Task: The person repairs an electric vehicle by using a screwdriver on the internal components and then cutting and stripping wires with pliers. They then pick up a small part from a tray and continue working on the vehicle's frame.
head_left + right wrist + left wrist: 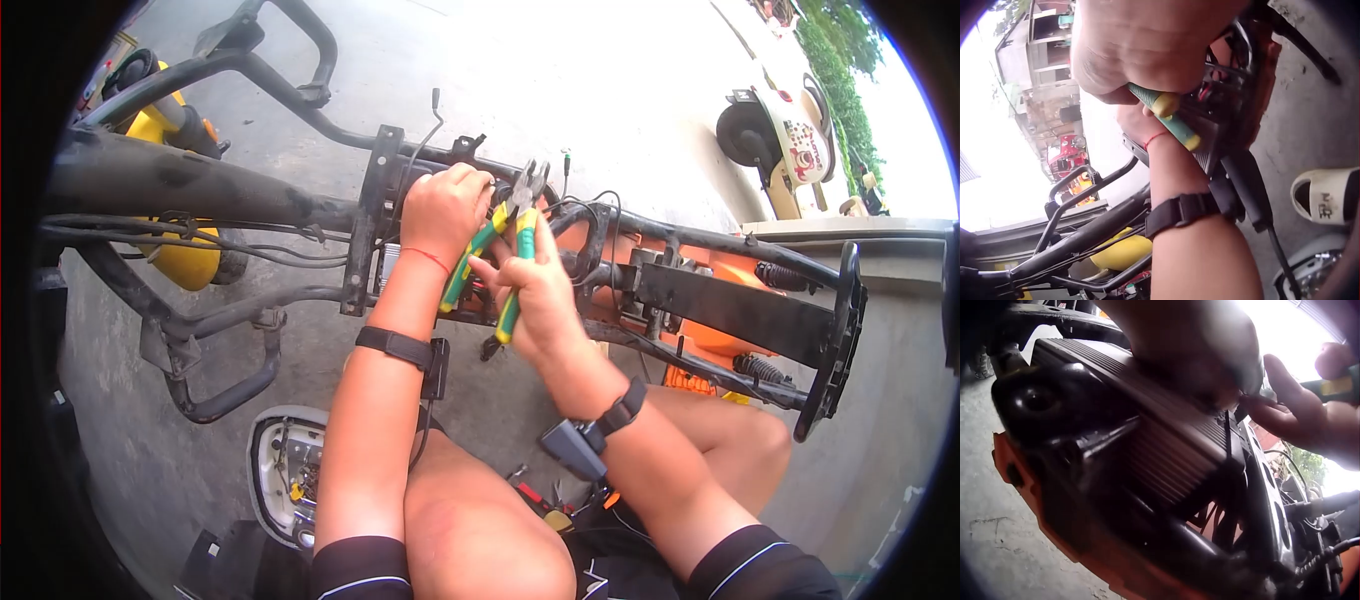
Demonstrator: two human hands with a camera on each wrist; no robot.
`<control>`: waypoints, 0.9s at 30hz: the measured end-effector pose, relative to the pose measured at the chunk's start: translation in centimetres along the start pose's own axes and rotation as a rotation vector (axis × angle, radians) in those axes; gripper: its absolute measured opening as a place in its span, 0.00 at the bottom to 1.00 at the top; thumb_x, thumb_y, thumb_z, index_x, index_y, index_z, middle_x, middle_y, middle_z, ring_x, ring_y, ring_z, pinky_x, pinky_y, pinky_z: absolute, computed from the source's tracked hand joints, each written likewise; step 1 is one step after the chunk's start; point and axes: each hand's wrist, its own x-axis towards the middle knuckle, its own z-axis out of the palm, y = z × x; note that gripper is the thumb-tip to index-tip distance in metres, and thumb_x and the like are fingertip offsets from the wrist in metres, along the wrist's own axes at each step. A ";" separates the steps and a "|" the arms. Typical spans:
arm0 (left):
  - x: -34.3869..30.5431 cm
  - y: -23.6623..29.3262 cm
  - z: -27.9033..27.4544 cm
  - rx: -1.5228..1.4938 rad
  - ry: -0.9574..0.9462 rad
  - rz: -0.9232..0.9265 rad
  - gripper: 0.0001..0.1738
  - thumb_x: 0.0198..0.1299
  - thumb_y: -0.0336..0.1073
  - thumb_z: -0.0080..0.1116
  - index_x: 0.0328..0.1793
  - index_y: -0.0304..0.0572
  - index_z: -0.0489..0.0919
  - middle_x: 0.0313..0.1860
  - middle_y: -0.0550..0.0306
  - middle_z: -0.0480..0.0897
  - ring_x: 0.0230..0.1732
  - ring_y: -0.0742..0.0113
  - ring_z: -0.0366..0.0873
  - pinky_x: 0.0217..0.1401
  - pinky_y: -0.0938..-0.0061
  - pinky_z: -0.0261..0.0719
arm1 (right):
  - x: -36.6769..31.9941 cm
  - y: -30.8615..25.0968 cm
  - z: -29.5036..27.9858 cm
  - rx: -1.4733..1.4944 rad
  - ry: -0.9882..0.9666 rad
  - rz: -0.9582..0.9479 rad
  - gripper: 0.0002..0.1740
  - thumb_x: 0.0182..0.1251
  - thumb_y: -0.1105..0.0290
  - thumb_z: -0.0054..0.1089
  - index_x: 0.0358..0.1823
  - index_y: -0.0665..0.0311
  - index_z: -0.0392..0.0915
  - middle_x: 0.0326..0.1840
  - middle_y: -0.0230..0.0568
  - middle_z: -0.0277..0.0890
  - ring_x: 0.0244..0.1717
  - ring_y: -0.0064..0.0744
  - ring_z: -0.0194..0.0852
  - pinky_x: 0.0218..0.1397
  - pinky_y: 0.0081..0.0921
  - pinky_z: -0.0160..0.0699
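My right hand (pixel 545 300) grips a pair of pliers (pixel 526 234) with green and yellow handles, their metal head pointing away from me and the handles spread apart. Close beside the pliers, my left hand (pixel 445 212) reaches over the black tubular vehicle frame (pixel 385 225) with its fingers bent. Its fingertips are hidden, and I cannot tell whether they hold anything. In the left wrist view, a finned metal box (pixel 1175 440) sits in the frame below that hand. The right wrist view shows the handle ends (pixel 1182 132) poking out under the right hand (pixel 1141 47).
Thin black cables (pixel 270 255) run along the frame. Orange body panels (pixel 715 335) and a coil spring (pixel 765 372) are at its right. A white tray of small parts (pixel 262 470) and loose tools (pixel 545 500) lie on the floor near my legs. A scooter (pixel 785 135) stands farther off.
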 end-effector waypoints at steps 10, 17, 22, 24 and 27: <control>0.1 0.3 -0.5 -0.010 -0.003 -0.012 0.05 0.58 0.37 0.65 0.38 0.49 0.85 0.37 0.61 0.85 0.36 0.55 0.84 0.40 0.61 0.80 | -0.6 2.0 0.9 0.088 0.065 0.096 0.26 0.64 0.86 0.55 0.63 0.62 0.68 0.51 0.39 0.76 0.47 0.30 0.80 0.57 0.27 0.81; 0.0 0.1 -0.2 -0.066 0.016 -0.003 0.06 0.57 0.37 0.65 0.39 0.49 0.85 0.38 0.60 0.85 0.37 0.55 0.84 0.40 0.60 0.80 | -2.4 0.1 -2.8 0.688 -0.213 0.540 0.32 0.64 0.79 0.49 0.72 0.60 0.61 0.72 0.53 0.64 0.71 0.53 0.68 0.60 0.44 0.87; 0.1 -0.1 -0.5 -0.064 -0.007 0.006 0.06 0.58 0.37 0.65 0.40 0.47 0.85 0.38 0.59 0.85 0.39 0.54 0.84 0.41 0.60 0.80 | -2.6 1.2 -2.0 0.891 -0.301 0.519 0.34 0.69 0.68 0.54 0.76 0.60 0.58 0.74 0.51 0.61 0.74 0.47 0.60 0.44 0.30 0.87; 0.2 -0.1 -0.6 -0.062 -0.005 0.008 0.06 0.58 0.36 0.64 0.40 0.48 0.85 0.38 0.59 0.85 0.39 0.54 0.84 0.41 0.60 0.80 | -2.1 0.9 -2.2 0.974 -0.366 0.555 0.34 0.70 0.65 0.55 0.76 0.61 0.57 0.72 0.50 0.62 0.72 0.45 0.61 0.41 0.27 0.85; 0.2 0.1 -0.8 -0.078 -0.023 -0.013 0.06 0.58 0.36 0.64 0.40 0.48 0.85 0.37 0.60 0.85 0.38 0.55 0.84 0.41 0.60 0.80 | -1.7 0.4 -2.9 0.984 -0.474 0.548 0.35 0.69 0.63 0.54 0.76 0.64 0.58 0.63 0.47 0.68 0.62 0.42 0.68 0.36 0.25 0.81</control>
